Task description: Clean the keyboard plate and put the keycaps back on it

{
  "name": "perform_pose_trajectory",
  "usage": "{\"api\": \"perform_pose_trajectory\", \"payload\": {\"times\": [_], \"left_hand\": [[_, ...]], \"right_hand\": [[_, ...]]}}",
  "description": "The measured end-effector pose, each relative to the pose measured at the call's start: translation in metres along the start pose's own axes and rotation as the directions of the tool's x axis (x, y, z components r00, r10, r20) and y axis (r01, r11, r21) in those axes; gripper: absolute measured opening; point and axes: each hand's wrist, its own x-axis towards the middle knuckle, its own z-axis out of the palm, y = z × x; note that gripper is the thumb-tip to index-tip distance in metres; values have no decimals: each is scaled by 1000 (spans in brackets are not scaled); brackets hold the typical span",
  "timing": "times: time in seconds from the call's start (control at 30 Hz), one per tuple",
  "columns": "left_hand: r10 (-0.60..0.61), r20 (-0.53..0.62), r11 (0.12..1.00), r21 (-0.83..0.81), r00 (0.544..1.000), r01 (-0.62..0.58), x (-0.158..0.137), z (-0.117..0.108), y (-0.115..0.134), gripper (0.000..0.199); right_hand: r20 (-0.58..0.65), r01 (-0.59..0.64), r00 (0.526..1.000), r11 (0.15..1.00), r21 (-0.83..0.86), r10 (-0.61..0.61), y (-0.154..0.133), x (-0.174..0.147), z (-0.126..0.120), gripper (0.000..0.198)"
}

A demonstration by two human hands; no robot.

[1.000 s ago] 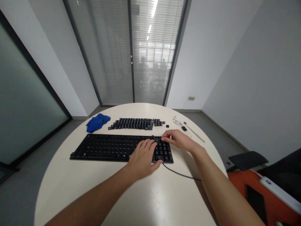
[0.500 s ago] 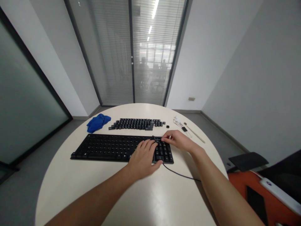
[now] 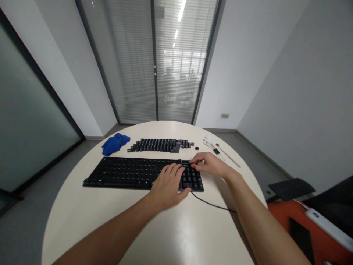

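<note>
A black keyboard (image 3: 124, 172) lies across the table, with keycaps on its number pad (image 3: 194, 180) and most of its left part bare of them. My left hand (image 3: 168, 186) rests on the keyboard just left of the number pad, fingers stretched out and thumb along the front edge. At the number pad's upper right corner is my right hand (image 3: 208, 163), its index finger and thumb slightly apart and touching the top row. Nothing shows between those fingertips. Behind the keyboard, loose black keycaps (image 3: 156, 145) stand in rows, and a single keycap (image 3: 196, 148) sits apart to their right.
A crumpled blue cloth (image 3: 114, 143) lies at the left. To the right are a thin wooden-handled brush (image 3: 230, 157), a small black-and-white item (image 3: 216, 151) and white crumpled material (image 3: 208, 141). A black cable (image 3: 212, 204) runs off the round table (image 3: 165, 235) towards an orange chair (image 3: 284, 217).
My right thumb and index finger have moved slightly apart at the number pad's top corner. My left hand and the keyboard have stayed in place.
</note>
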Motion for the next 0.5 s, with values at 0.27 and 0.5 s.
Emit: {"api": "perform_pose_trajectory", "payload": {"times": [0.27,0.5], "left_hand": [[2,1,1000,1,1000,-2,0,-1,0,58],[5,-9,1000,2,1000,-5,0,0,0,57]], "right_hand": [[-15,-52,998,997,49,53,1,0,1,24],[-31,-56,998,996,70,59,7,0,3,23]]}}
